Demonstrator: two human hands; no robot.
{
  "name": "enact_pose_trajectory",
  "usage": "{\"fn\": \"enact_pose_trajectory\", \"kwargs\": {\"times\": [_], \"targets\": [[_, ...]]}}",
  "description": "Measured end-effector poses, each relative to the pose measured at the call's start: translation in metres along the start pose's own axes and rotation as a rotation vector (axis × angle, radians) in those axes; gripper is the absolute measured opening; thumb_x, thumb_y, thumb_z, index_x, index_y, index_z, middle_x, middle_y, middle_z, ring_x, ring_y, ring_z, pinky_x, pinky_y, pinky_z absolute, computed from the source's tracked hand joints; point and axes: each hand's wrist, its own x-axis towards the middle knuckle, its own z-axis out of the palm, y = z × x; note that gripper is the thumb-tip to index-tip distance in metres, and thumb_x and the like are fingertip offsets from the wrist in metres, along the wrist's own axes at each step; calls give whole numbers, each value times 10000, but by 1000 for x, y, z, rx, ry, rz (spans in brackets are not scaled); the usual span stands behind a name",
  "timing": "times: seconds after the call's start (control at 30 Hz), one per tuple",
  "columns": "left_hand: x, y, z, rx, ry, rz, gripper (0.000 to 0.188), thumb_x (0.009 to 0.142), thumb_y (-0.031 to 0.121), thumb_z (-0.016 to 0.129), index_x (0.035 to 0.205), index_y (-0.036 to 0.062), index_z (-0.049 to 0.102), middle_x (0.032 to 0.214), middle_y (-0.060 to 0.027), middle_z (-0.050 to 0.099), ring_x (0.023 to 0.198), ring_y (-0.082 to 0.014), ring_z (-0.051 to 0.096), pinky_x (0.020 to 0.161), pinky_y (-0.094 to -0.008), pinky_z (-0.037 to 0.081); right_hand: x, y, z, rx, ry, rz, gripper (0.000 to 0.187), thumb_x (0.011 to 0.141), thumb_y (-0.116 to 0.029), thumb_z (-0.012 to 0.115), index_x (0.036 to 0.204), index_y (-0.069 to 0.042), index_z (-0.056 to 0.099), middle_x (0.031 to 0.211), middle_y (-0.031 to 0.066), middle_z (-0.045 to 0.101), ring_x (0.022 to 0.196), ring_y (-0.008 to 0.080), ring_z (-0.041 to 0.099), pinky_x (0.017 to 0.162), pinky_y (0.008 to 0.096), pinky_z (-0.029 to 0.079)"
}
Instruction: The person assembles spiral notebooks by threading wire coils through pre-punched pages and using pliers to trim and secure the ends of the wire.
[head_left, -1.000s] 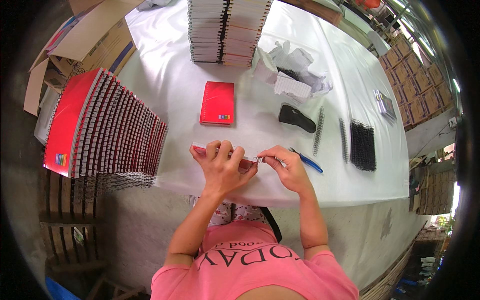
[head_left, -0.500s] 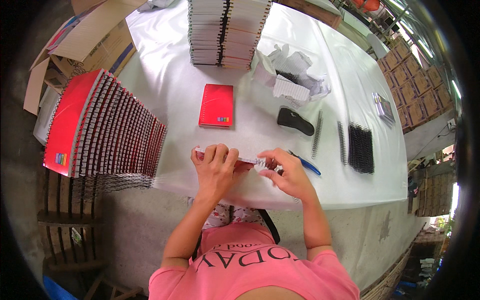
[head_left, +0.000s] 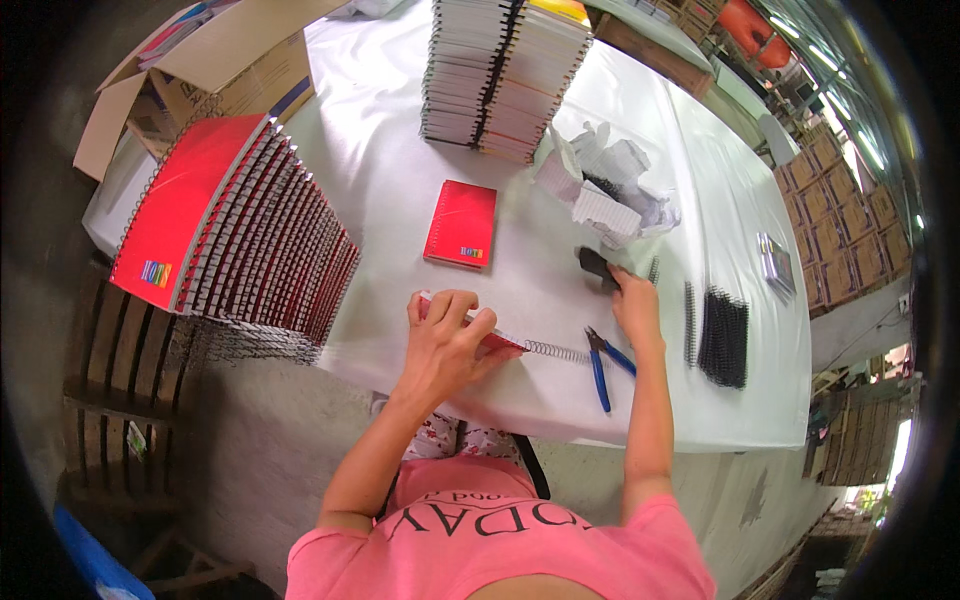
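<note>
My left hand (head_left: 445, 335) grips a small red-covered notebook (head_left: 497, 340) near the table's front edge, the book held edge-on. From the notebook's right end a dark wire spiral coil (head_left: 556, 351) sticks out, partly threaded in its spine. My right hand (head_left: 632, 293) is closed over the near end of a black elongated object (head_left: 596, 264), whose kind I cannot make out. Blue-handled pliers (head_left: 600, 368) lie open on the table between my hands. Another red notebook (head_left: 461, 222) lies flat beyond my left hand.
A tall pile of red spiral notebooks (head_left: 190, 215) stands at left, beside an open cardboard box (head_left: 250, 75). More bound notebooks (head_left: 500, 90) are stacked at the back. Crumpled paper (head_left: 612, 190) lies beyond the black object. Black coils (head_left: 724, 338) and a small flat case (head_left: 775, 265) sit at right.
My right hand has left the coil at the notebook's end and moved right and away from me onto the black object. The left hand still holds the notebook. The view has shifted slightly.
</note>
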Motion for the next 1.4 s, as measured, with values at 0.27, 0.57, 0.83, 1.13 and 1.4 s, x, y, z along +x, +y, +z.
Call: {"fn": "enact_pose_trajectory", "kwargs": {"times": [0.27,0.57,0.83,1.13,1.4], "targets": [[-1,-6,3,2,-39,14,401,592,383,788,785,111,567,1064,-53,505,1027,-255,451,981,-550,211,-32,-82,3,1449,-484,-400,239,845,-114,588,1035,0,678,1141,214,614,1065,258,585,935,341,437],[4,-5,4,-97,-13,-13,380,589,366,796,735,106,558,1201,-85,467,1136,-281,419,1004,-587,182,-27,-59,14,1284,-340,-472,201,808,-121,619,954,-17,708,1056,230,645,982,304,638,865,351,488],[3,-3,4,-46,5,-4,397,653,463,740,724,114,566,1187,-74,477,1130,-272,422,1012,-589,167,-46,-78,9,1348,-380,-244,361,711,56,692,1067,3,655,1079,162,645,979,188,615,862,301,484],[0,-6,5,-23,11,-1,391,652,438,747,712,108,545,1164,-63,494,1128,-281,427,1023,-569,194,-67,-95,2,1319,-238,-100,369,750,82,659,1112,16,629,1114,155,631,988,178,606,873,297,476],[3,-9,2,-86,-16,35,366,617,361,782,718,109,537,1182,-72,486,1145,-283,431,1026,-568,221,-43,-76,18,1065,-211,-469,279,727,34,632,989,-32,701,1044,140,673,958,246,644,864,302,481]]}}
